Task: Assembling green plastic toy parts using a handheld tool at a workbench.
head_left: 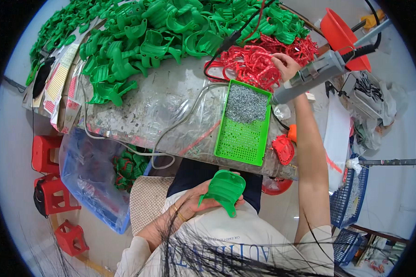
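Observation:
My left hand (198, 199) is held low in front of my body, its fingers curled under a curved green plastic piece (226, 187) with a narrow tongue pointing down. My right hand (287, 67) is stretched out to the far right of the table, its bent fingertips pinched at a heap of shiny red straps (250, 64). Just beside my right wrist hangs a grey power screwdriver (309, 76), partly covering the hand and forearm. Its tip is by a bright green tray (240, 145), whose far half holds many small silver screws (246, 104).
Green plastic pieces (157, 44) are heaped along the table's far side. A pale cable (189, 117) loops over the front edge. A red part (283, 148) lies right of the tray. At left stand a blue crate (120, 224) lined with plastic and red stools (69, 237).

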`<state>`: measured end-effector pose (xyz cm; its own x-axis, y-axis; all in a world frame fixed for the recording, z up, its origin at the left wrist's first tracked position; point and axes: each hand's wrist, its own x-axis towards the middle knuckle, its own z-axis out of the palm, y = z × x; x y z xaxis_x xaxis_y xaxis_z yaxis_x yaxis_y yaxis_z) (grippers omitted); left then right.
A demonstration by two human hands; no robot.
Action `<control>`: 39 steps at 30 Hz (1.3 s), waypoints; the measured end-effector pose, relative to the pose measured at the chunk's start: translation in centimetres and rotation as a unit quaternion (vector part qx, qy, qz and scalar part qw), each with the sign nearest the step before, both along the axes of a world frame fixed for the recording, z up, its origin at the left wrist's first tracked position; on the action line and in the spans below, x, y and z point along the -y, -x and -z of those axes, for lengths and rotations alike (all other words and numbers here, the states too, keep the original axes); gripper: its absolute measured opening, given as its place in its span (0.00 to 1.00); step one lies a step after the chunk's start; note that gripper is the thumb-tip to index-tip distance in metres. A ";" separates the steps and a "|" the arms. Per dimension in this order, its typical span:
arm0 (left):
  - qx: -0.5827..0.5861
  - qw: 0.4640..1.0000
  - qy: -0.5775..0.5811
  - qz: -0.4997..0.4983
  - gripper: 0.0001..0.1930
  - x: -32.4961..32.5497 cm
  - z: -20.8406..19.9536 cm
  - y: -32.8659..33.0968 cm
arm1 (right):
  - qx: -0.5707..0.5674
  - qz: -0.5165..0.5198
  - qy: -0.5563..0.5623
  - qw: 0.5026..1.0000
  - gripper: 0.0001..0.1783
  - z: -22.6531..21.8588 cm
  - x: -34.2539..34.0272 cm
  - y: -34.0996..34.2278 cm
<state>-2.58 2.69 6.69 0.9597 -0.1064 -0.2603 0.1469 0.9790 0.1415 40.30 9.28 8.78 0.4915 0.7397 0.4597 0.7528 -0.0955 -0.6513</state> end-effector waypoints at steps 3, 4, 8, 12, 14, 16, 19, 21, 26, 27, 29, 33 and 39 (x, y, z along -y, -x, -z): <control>0.071 0.997 -0.008 -0.003 0.49 -0.1 1.0 0.1 | -0.042 -0.021 0.021 0.999 0.15 -2.0 -0.5 0.0; 0.069 0.998 0.006 -0.011 0.48 0.1 1.4 0.3 | -0.113 -0.040 -0.026 0.992 0.15 -2.5 -0.6 -0.6; 0.052 0.998 0.026 0.008 0.46 -0.2 1.5 0.1 | 0.067 0.057 0.106 0.990 0.15 -0.3 1.8 -5.5; 0.025 0.999 0.028 -0.014 0.44 -0.7 1.3 0.7 | 0.080 0.166 0.145 0.972 0.17 -4.5 3.6 -2.7; 0.026 0.999 -0.014 -0.043 0.45 -1.4 0.5 0.4 | 0.025 0.147 0.075 0.986 0.16 -6.4 6.7 1.4; 0.077 0.994 -0.021 -0.081 0.45 -1.8 1.7 0.3 | -0.063 0.116 0.029 0.991 0.11 -6.9 9.7 4.7; 0.130 0.982 -0.054 -0.125 0.47 -2.4 1.7 -0.3 | -0.200 0.131 0.068 0.969 0.09 -9.1 14.0 12.0; 0.117 0.979 -0.104 -0.130 0.47 -2.5 0.6 -0.7 | -0.278 0.102 0.098 0.950 0.08 -10.1 15.4 17.2; 0.079 0.979 -0.143 -0.120 0.48 -0.5 0.1 -2.0 | -0.356 0.021 0.148 0.923 0.06 -8.6 15.9 24.5; 0.070 0.980 -0.140 -0.125 0.45 0.1 0.4 -2.2 | -0.355 -0.002 0.165 0.920 0.07 -8.0 15.8 25.3; 0.064 0.981 -0.136 -0.119 0.43 1.2 1.3 -2.2 | -0.353 -0.013 0.179 0.918 0.08 -7.1 15.5 26.7; 0.045 0.988 -0.078 -0.127 0.34 3.7 3.6 -1.5 | -0.380 -0.062 0.190 0.903 0.09 -5.1 16.6 27.9; -0.050 0.990 -0.081 -0.106 0.33 5.0 4.2 0.1 | -0.160 -0.067 0.119 0.978 0.11 -2.3 19.7 29.2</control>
<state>-2.69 -2.30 2.44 0.9243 0.1463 -0.3525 -0.0385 0.9546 0.2952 11.13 -10.46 11.11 0.4739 0.8742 0.1056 0.5302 -0.1875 -0.8269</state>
